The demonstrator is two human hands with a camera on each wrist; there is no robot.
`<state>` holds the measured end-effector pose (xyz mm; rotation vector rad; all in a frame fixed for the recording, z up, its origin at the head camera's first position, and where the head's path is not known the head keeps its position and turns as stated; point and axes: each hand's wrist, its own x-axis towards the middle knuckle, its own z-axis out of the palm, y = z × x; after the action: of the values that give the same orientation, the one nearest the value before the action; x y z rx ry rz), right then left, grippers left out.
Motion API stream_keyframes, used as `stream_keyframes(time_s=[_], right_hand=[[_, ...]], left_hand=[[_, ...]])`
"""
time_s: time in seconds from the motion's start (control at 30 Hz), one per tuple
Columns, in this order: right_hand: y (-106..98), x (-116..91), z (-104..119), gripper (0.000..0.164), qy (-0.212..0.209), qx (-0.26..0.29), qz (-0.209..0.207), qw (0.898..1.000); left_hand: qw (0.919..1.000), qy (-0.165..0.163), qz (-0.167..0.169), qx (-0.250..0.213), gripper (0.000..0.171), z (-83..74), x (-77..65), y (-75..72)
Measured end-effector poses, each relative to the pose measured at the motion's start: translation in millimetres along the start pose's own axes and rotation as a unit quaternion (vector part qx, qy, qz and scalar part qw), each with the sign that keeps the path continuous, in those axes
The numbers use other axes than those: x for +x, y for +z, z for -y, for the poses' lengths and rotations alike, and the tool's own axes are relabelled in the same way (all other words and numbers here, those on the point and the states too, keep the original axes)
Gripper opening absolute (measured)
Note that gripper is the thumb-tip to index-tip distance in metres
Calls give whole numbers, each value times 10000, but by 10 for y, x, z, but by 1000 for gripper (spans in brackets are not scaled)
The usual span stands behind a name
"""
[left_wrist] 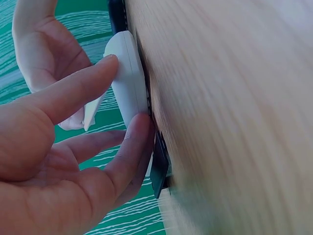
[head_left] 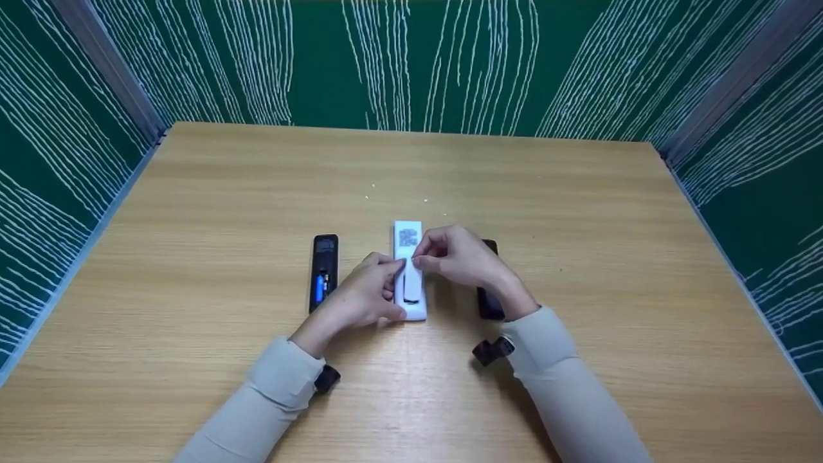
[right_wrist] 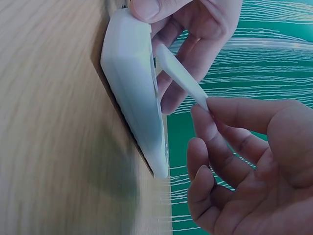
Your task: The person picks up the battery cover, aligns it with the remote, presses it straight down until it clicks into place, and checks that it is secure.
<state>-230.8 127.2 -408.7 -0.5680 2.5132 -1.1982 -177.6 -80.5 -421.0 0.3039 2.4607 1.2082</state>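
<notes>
A white remote control (head_left: pixel 407 231) lies back side up on the table, a printed label near its far end. My left hand (head_left: pixel 363 292) grips it along the left side, thumb at the near end and fingers along the edge. With thumb and fingertips my right hand (head_left: pixel 461 257) pinches the far end of its white battery cover (head_left: pixel 412 286). The right wrist view shows the cover (right_wrist: pixel 183 77) tilted up at an angle from the remote's body (right_wrist: pixel 129 68). What lies in the battery compartment underneath cannot be seen.
Left of the hands lies a black remote (head_left: pixel 325 254), its battery compartment uncovered with a blue battery (head_left: pixel 319 289) inside. Another dark remote (head_left: pixel 491 307) is partly covered by the right wrist. Small white specks (head_left: pixel 425 200) dot the wooden table (head_left: pixel 257 173) farther back.
</notes>
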Motion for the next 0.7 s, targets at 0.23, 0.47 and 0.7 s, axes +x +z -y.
stream_keyframes(time_s=[0.23,0.47,0.7], right_hand=[[24,4,-11,6,18,-49,25,10000],[34,8,-15,7,27,-97,58,9999],[41,13,-27,6,33,-83,94,9999]], left_hand=[[10000,3,1,-29,95,4,-8,5],[10000,-30,28,-79,95,-7,-10,4],[9999,-30,19,-103,96,2,-5,3]])
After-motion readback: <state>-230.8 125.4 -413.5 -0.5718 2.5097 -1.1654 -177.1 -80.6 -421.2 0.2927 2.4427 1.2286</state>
